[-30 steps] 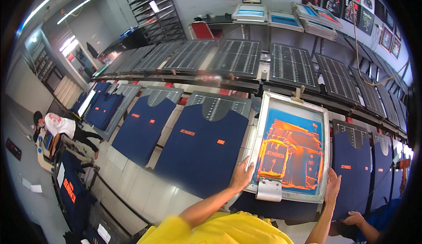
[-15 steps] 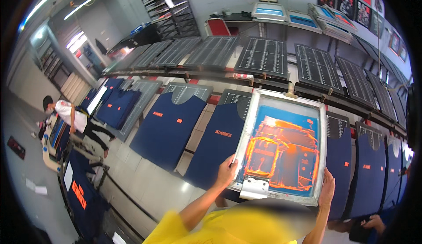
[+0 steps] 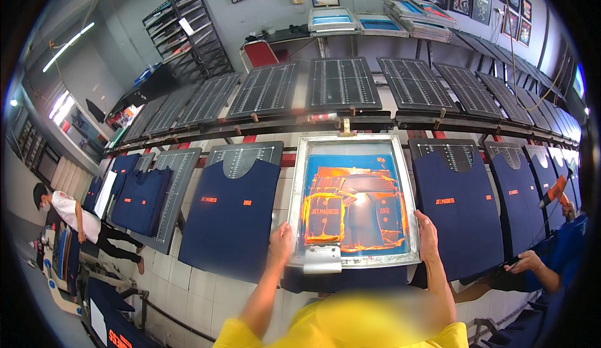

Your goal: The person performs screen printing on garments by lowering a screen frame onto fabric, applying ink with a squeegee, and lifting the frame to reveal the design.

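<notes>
Left hand [image 3: 280, 238] and right hand [image 3: 427, 234] grip the screen frame [image 3: 352, 141], hiding the shirt beneath.

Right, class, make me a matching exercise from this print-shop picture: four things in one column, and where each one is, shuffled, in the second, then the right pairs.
Things:
1. left hand
2. right hand
3. squeegee
4. red chair

Places:
A. lying on the near edge of the printing screen, between the hands
B. gripping the screen frame's right side
C. far back by the grey wall, beside the black rack
D. gripping the screen frame's left near corner

Pairs: 1-D, 2-B, 3-A, 4-C
</notes>
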Available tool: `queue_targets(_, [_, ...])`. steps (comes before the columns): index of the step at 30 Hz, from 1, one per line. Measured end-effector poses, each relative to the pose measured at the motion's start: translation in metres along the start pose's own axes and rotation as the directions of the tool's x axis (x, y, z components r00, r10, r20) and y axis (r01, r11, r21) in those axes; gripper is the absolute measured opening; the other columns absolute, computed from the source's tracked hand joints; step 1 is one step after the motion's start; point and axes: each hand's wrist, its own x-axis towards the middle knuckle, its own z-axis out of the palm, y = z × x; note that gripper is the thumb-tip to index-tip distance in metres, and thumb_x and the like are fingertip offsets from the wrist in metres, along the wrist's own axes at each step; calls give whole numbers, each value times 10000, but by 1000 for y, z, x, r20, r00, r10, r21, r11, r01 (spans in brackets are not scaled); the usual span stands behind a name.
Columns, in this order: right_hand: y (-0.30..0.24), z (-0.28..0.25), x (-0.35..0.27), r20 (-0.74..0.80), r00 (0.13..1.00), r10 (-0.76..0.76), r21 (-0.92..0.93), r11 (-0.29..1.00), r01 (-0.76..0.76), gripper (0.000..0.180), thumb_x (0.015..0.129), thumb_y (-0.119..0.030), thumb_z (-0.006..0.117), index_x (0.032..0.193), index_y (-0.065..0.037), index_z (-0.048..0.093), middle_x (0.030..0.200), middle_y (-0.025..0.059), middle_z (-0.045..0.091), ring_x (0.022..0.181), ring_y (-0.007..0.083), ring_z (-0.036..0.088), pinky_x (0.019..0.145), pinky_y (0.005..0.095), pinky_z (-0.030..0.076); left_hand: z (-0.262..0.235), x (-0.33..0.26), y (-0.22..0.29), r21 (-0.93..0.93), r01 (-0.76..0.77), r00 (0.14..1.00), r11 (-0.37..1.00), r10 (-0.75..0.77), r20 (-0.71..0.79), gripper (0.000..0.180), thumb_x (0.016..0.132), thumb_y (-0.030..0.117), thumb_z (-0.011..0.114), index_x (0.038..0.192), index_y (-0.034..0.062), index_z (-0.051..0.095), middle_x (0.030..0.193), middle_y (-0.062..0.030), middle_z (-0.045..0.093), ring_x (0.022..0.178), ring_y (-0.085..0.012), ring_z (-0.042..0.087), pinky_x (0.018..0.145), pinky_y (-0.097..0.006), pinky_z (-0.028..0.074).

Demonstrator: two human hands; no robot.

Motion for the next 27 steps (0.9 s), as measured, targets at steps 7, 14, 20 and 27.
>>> queue_targets(7, [6,14,26,-5,1000,8,1,1000,-8,657,1020,-450,521,1407,78,473,1402,187,543,1311,243,509,1134,374,362,-5,28,12,66,-39,998,997,36,55,466,987,225,517,1287,-127,570,1239,-228,671,1184,-269,628,1023,-335,443])
queue_targets(14, [9,25,23,-39,998,45,-36,998,-46,517,1017,-381,506,1330,23,587,1509,213,445,1436,279,370,1192,384,236,-6,35,4,1,18,999,1000,-18,35,482,1014,248,530,1328,-118,544,1233,-219,664,1154,-216,623,985,-321,451])
queue_targets(20, [10,27,21,-60,998,19,-75,997,-24,469,1017,-324,492,1309,23,609,1506,239,445,1447,289,356,1200,392,215,-5,34,-2,-65,26,999,998,-24,33,452,1022,203,507,1331,-127,531,1205,-197,673,1121,-194,627,973,-316,462])
queue_targets(27, [32,25,24,-84,996,-20,-101,995,11,459,1017,-295,497,1319,36,594,1458,189,517,1445,280,364,1198,393,225,-1,40,-20,73,57,996,996,-62,67,485,1005,214,527,1334,-142,516,1242,-250,652,1171,-236,626,1005,-325,455])
